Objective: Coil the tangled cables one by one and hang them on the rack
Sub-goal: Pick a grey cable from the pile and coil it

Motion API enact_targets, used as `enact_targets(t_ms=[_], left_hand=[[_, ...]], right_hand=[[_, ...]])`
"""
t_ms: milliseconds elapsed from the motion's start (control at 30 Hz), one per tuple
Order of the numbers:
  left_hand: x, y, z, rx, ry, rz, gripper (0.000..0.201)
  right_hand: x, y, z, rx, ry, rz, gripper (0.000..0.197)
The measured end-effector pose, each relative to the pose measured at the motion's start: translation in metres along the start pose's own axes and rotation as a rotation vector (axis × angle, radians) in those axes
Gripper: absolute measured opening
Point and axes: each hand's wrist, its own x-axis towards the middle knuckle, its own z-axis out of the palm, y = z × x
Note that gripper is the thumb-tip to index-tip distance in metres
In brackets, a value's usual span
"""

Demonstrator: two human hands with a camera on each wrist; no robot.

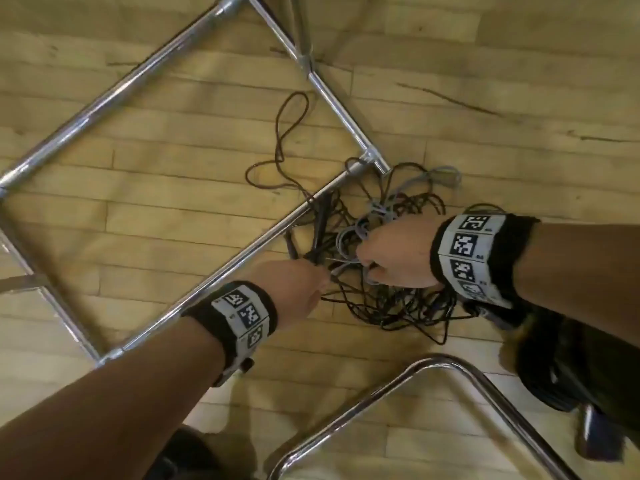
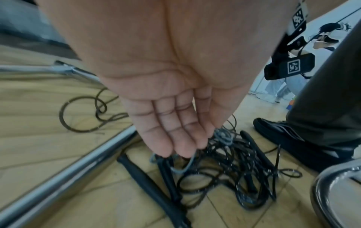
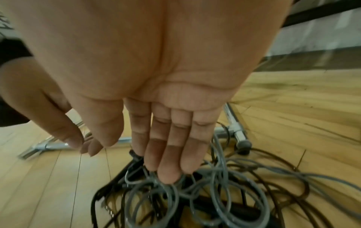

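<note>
Reaching both hands into the tangled cables [image 1: 363, 258] on the floor beside the rack [image 1: 194, 216], left hand [image 1: 291, 289] and right hand [image 1: 394, 254] flat-fingered, gripping nothing; I judge step 1: next, isolate 1 grey cable [image 3: 220, 185] under my right fingertips.

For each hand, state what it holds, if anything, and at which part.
Neither hand grips anything. The left hand and the right hand reach down with straight fingers, fingertips touching loops of the grey cable in the tangle on the floor.
</note>
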Motion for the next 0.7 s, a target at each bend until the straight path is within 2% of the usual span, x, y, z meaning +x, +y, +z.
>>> enact_targets(t_ms=[33,133,233,300,367,433,567,700], left_hand=[[0.008,0.0,0.005,0.031,-0.023,-0.006,0.028],[0.027,-0.001,0.031,0.056,0.036,0.011,0.029],[0.031,-0.005,0.045,0.144,0.243,-0.021,0.031],[0.033,-0.01,0.045,0.174,0.335,-0.076,0.033],[0.048,-0.015,0.05,0.126,0.259,-0.123,0.036],[0.054,-0.019,0.048,0.048,0.145,-0.158,0.036],[0.057,-0.02,0.04,-0.041,0.057,-0.171,0.036],[0.032,-0.012,0.023,-0.081,0.01,-0.174,0.041]], right_hand=[[0.006,-0.001,0.004,-0.017,-0.022,0.001,0.026],[0.023,-0.001,0.024,-0.051,-0.038,-0.036,0.02],[0.028,0.001,0.031,-0.035,-0.074,-0.063,0.017],[0.029,0.001,0.032,-0.063,-0.078,-0.08,0.026],[0.036,0.01,0.041,-0.055,-0.078,-0.081,0.03],[0.038,0.009,0.043,-0.054,-0.076,-0.086,0.022],[0.04,0.011,0.046,-0.041,-0.046,-0.074,0.019],[0.034,0.01,0.037,-0.088,0.014,-0.082,0.023]])
